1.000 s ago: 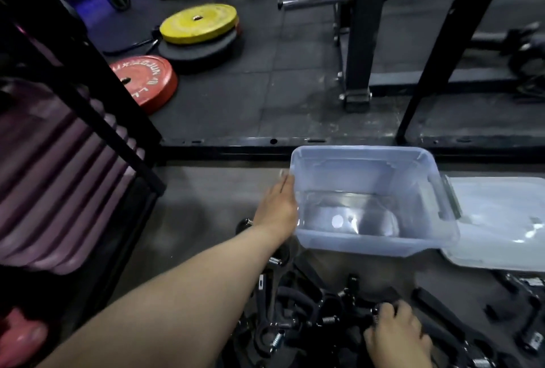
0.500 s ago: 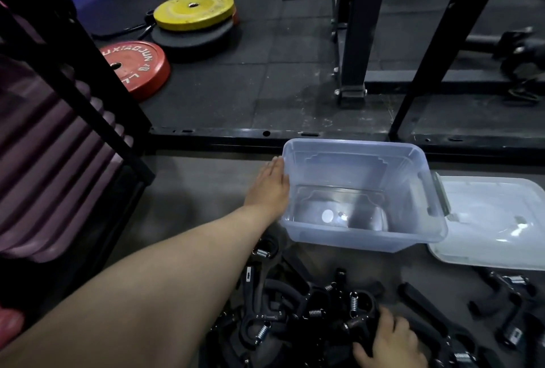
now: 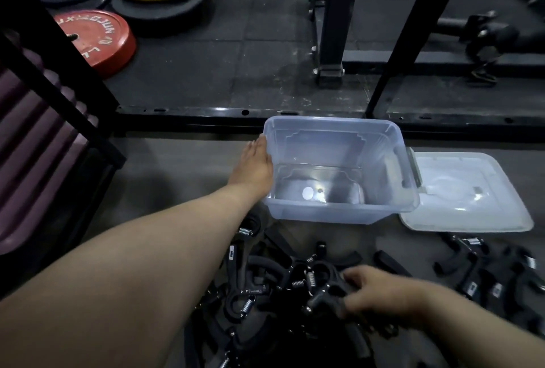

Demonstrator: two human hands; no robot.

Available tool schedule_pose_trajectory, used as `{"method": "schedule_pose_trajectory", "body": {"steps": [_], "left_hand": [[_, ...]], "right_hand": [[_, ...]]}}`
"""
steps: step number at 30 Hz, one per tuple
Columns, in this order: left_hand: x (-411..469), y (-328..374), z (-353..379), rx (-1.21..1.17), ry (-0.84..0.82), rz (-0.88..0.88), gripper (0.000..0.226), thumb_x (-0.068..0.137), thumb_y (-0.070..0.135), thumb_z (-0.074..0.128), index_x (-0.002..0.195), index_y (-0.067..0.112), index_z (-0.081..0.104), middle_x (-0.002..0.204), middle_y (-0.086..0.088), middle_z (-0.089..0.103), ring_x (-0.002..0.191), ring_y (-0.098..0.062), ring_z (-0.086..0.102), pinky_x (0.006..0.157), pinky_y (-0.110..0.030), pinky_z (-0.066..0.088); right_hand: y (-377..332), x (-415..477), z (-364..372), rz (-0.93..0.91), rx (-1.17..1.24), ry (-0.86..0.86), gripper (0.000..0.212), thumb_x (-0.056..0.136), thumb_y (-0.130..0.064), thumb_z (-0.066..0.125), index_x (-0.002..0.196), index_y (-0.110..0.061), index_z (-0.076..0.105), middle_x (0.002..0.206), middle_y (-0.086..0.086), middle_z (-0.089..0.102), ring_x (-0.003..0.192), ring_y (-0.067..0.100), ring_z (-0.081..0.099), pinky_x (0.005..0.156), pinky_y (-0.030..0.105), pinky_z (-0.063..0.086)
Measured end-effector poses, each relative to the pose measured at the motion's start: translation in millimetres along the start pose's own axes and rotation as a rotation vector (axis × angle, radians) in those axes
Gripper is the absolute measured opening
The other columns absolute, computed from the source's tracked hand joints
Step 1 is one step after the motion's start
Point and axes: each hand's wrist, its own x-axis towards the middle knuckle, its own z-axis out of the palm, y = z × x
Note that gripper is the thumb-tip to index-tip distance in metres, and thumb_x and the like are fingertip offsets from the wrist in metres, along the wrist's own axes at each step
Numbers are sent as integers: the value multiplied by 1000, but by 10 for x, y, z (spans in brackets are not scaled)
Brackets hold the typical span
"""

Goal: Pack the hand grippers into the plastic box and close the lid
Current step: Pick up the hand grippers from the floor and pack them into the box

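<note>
Right hand [image 3: 373,297] curled onto gripper [image 3: 324,298] at top of pile; fingers closing on handle, full clamp can't tell. Left hand [image 3: 253,168] flat, fingers together, pressed on box [image 3: 339,211] left wall, steadying. Box lies ahead of your right hand, slightly left, mouth up, empty; long side runs left-right. Pile [image 3: 265,294] sits just before box's near wall. Lid [image 3: 469,190] lies right of box, touching it, off. More grippers [image 3: 486,267] scattered right. Near wall stands between grip and box: lift over it. Springs tangled; neighbours may snag.
</note>
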Motion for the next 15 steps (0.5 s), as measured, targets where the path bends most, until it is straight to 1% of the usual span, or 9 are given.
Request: {"method": "schedule_pose_trajectory", "body": {"steps": [2,5,7,8,9,10,11,13,15], "left_hand": [[-7,9,3,16,-3,-6,55,104,25,22,156,19,6,164,4,6,150,-14,2,119,-33,7],[29,5,-40,33,-49,11,56,104,24,23,156,16,5,164,1,5,151,-17,2,121,-35,8],[65,-15,-77,50,-80,27,56,104,24,24,156,14,5,164,-2,7,151,-20,3,122,-35,8],[72,-19,-89,61,-83,30,55,104,24,24,155,13,6,164,-2,7,151,-21,4,122,-34,7],[72,-18,-90,69,-79,31,55,104,24,24,155,13,6,164,-3,7,151,-21,4,121,-33,6],[66,-12,-85,69,-73,29,55,104,24,24,155,13,5,164,-2,7,151,-20,3,121,-32,5],[63,-1,-80,62,-67,23,56,104,22,23,155,13,5,164,-1,6,151,-20,2,122,-33,4],[81,34,-58,58,-41,9,58,102,17,25,156,13,5,164,0,4,151,-20,0,122,-34,6],[114,60,-35,74,9,16,62,98,12,28,156,14,4,164,1,2,151,-19,-2,123,-36,8]], "right_hand": [[-325,-193,-123,-19,94,-64,19,85,3,62,101,-3,54,51,8,50,32,9,46,31,15,34],[-813,-364,-375,-109,251,-47,30,84,-3,63,113,-1,54,50,5,48,33,7,43,31,14,34],[-1114,-423,-533,-204,300,48,23,84,-12,66,104,-3,58,62,5,59,46,9,56,43,18,48],[-1230,-428,-596,-236,347,91,16,87,-13,64,102,-7,61,73,5,65,60,12,65,57,23,57],[-1296,-393,-669,-251,387,120,13,90,-13,63,103,-10,63,84,6,69,74,16,69,71,32,60],[-1349,-346,-727,-247,399,148,13,92,-13,63,104,-11,63,90,7,69,83,20,69,77,39,59],[-1375,-263,-793,-228,383,188,12,93,-14,63,104,-12,63,91,8,68,84,22,67,74,41,59],[-1408,-69,-891,-165,335,304,10,95,-15,61,104,-11,62,86,9,63,77,21,62,58,32,56],[-1418,223,-984,-78,347,383,13,97,-15,57,106,-7,61,84,11,61,70,23,61,50,29,54]]}}
